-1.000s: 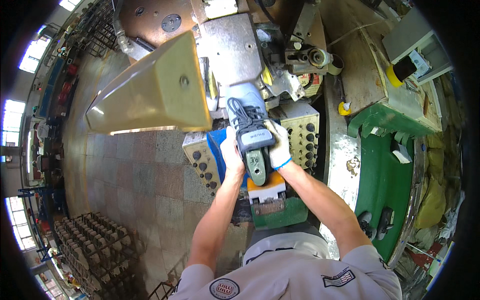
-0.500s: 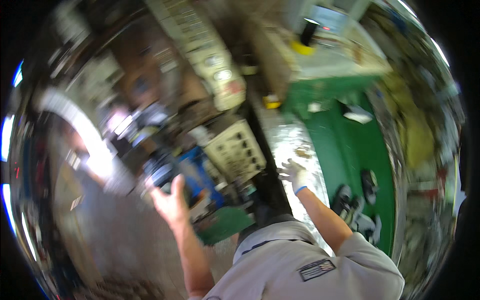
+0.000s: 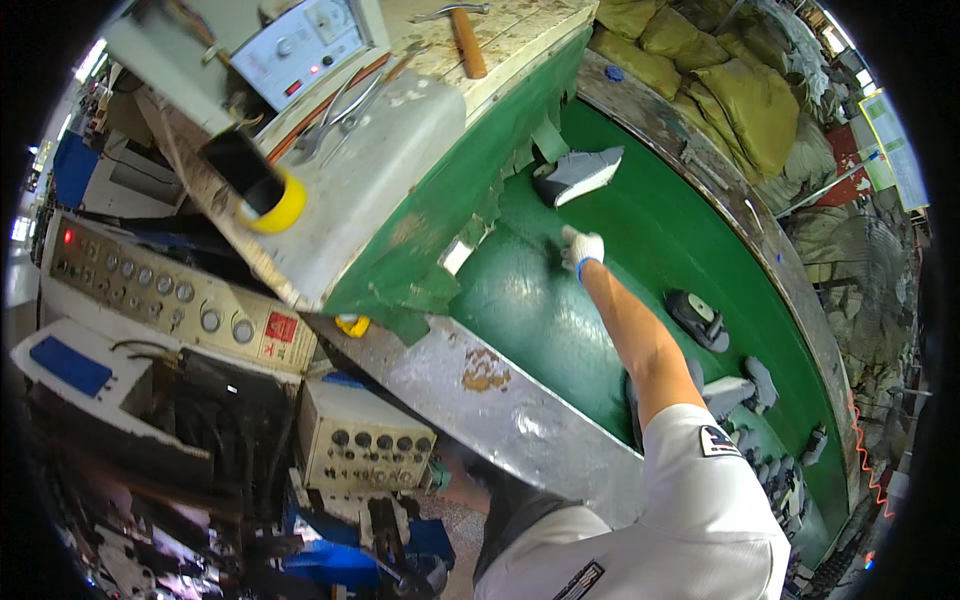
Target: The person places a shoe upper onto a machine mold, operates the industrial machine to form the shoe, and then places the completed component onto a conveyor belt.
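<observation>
My right hand point(image 3: 583, 249), in a white glove with a blue cuff, reaches out over a green-lined trough point(image 3: 530, 310). Its fingers are loosely bent and apart, with nothing visible in them. Nearest to it, a grey shoe upper point(image 3: 582, 174) with a white lining lies farther up the green surface, not touched. A dark grey shoe upper point(image 3: 698, 320) rests to the right of my forearm. Closer to me, another grey upper point(image 3: 760, 385) lies among several more, partly hidden by my arm. My left hand is out of the picture.
A hammer point(image 3: 466, 42), pliers point(image 3: 345, 112) and a yellow tape roll point(image 3: 276, 203) lie on the bench top at upper left. Machine panels point(image 3: 150, 285) with gauges and a knob box point(image 3: 365, 440) stand at left. Olive sacks point(image 3: 740, 95) are piled beyond the trough's edge.
My view has swung to the right, toward the green trough. My right hand has moved from above the metal ledge to over the green surface. My left hand has left the picture.
</observation>
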`<state>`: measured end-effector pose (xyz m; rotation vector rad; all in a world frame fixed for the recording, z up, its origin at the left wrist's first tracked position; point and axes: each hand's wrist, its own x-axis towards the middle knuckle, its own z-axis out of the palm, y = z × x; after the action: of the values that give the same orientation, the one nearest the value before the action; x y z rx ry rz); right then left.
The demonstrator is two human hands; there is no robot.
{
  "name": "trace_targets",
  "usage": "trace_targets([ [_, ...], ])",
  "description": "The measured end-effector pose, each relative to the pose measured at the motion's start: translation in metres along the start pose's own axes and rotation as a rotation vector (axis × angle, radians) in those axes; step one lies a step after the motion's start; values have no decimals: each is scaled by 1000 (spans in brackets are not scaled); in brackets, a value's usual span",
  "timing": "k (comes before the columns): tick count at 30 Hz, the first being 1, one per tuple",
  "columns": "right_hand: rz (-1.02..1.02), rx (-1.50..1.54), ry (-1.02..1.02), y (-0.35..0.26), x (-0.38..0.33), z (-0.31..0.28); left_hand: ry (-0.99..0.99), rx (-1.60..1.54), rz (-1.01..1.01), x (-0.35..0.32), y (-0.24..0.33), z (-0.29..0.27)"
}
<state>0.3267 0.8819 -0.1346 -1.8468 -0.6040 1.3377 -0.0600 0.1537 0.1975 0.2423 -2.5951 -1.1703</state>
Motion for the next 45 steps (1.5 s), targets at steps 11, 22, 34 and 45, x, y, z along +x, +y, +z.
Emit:
trace_targets([
  [11, -60, 18, 83, -79, 131, 37, -9, 80, 296, 69, -76, -23],
  [22, 550, 935, -1268, 2, -349, -31, -71, 79, -40, 29, -38, -5],
  [34, 591, 177, -1481, 98, -608, 35, -767, -161, -108, 62, -73, -90],
  [45, 278, -34, -1562, 151, -747, 111, -619, -861, -414, 92, -70, -23],
])
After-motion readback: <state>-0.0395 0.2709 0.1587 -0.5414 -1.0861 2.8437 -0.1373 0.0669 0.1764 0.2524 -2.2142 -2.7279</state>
